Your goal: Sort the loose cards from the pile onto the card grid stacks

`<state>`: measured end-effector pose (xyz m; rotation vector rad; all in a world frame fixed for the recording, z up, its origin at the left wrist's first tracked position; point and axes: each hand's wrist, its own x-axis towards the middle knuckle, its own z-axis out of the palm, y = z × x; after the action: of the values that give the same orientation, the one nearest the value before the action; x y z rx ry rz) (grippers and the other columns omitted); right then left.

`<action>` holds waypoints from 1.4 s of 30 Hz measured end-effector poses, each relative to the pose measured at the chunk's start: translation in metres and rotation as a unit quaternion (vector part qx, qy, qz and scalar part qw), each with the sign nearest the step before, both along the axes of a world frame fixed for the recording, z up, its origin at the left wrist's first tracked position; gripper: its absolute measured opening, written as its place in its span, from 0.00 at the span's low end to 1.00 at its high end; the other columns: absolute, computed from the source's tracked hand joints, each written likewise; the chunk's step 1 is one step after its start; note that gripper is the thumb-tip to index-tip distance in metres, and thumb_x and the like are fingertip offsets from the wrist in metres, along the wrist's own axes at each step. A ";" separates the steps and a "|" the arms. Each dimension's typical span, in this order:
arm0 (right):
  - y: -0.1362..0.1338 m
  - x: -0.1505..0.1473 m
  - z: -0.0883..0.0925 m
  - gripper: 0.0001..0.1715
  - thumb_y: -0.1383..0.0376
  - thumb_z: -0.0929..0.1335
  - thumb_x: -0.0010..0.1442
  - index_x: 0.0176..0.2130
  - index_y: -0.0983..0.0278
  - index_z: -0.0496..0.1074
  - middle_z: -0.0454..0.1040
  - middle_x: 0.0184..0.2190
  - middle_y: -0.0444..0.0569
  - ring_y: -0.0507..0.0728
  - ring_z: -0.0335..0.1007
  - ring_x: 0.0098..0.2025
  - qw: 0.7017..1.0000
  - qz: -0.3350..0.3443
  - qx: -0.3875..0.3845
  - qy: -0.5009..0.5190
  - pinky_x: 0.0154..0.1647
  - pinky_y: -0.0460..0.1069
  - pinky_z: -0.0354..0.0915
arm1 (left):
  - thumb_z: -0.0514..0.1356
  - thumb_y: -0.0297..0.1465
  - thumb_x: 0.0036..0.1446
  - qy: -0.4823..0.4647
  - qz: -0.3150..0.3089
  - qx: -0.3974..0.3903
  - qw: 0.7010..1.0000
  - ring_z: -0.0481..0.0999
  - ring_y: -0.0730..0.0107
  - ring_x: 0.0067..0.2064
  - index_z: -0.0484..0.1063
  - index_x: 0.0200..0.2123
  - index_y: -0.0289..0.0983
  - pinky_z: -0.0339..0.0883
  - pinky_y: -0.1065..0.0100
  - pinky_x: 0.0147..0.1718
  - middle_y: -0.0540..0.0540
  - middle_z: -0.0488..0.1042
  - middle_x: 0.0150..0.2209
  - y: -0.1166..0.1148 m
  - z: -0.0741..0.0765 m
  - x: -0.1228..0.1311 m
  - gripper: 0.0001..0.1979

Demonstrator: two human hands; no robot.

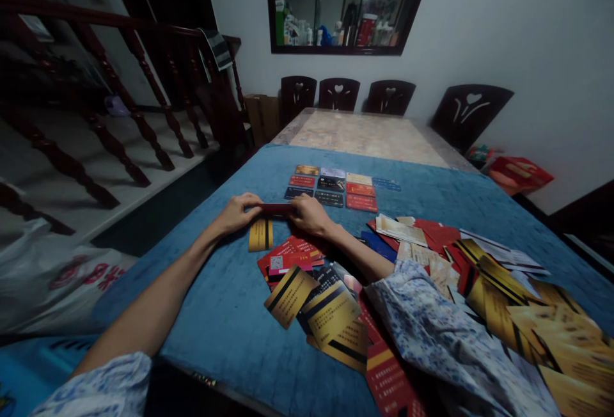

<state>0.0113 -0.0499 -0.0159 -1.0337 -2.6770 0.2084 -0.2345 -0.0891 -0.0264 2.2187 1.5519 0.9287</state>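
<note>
Between my two hands is a dark red card (pixel 277 209), seen nearly edge-on, just over the blue cloth. My left hand (pixel 240 212) is closed on its left end, and my right hand (pixel 308 214) grips its right end. Below my left hand a gold card (pixel 261 235) with a dark stripe lies on the cloth. Past my hands, cards stand in neat rows, among them a red card (pixel 361 202) and a black card (pixel 329 198). Nearer me is a loose heap of red, black and gold cards (pixel 330 314), partly under my right forearm.
A blue cloth (pixel 215 314) covers the near part of the table (pixel 355 128). To the right spreads a larger pile of gold cards (pixel 503 314) and red envelopes (pixel 434 235). Chairs (pixel 339 93) line the far end. A white plastic bag (pixel 57 283) is at the left.
</note>
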 end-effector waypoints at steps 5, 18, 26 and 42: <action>0.001 0.000 -0.001 0.11 0.68 0.64 0.64 0.42 0.64 0.76 0.78 0.38 0.52 0.59 0.68 0.45 0.996 -0.014 0.001 0.091 0.44 0.49 0.60 | 0.58 0.38 0.58 -0.001 0.000 0.000 1.000 0.77 0.59 0.45 0.81 0.39 0.36 0.71 0.57 0.52 0.42 0.79 0.43 0.001 -0.002 0.001 0.16; -0.003 -0.005 -0.002 0.15 0.66 0.61 0.69 0.50 0.66 0.72 0.77 0.44 0.56 0.59 0.68 0.47 0.986 -0.008 0.049 0.160 0.51 0.52 0.58 | 0.57 0.36 0.59 0.003 -0.030 0.027 0.999 0.75 0.57 0.49 0.81 0.40 0.38 0.68 0.55 0.55 0.43 0.80 0.42 0.001 -0.002 0.011 0.14; -0.004 -0.002 0.002 0.18 0.64 0.59 0.73 0.50 0.64 0.75 0.78 0.42 0.56 0.62 0.62 0.47 0.977 0.015 0.190 0.097 0.49 0.55 0.51 | 0.60 0.37 0.57 -0.052 -0.004 0.089 0.995 0.76 0.60 0.47 0.80 0.39 0.37 0.70 0.57 0.53 0.43 0.80 0.40 0.000 0.000 0.013 0.13; -0.004 -0.005 -0.010 0.16 0.64 0.62 0.72 0.50 0.62 0.76 0.79 0.45 0.53 0.60 0.64 0.48 0.992 -0.001 0.108 0.058 0.45 0.53 0.55 | 0.61 0.33 0.56 -0.076 0.016 0.121 0.990 0.78 0.63 0.43 0.79 0.36 0.36 0.73 0.61 0.48 0.43 0.79 0.38 -0.004 0.001 0.014 0.09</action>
<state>0.0061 -0.0536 -0.0255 -0.9276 -2.5273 -0.0221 -0.2207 -0.0930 -0.0253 2.2238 1.4763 1.3266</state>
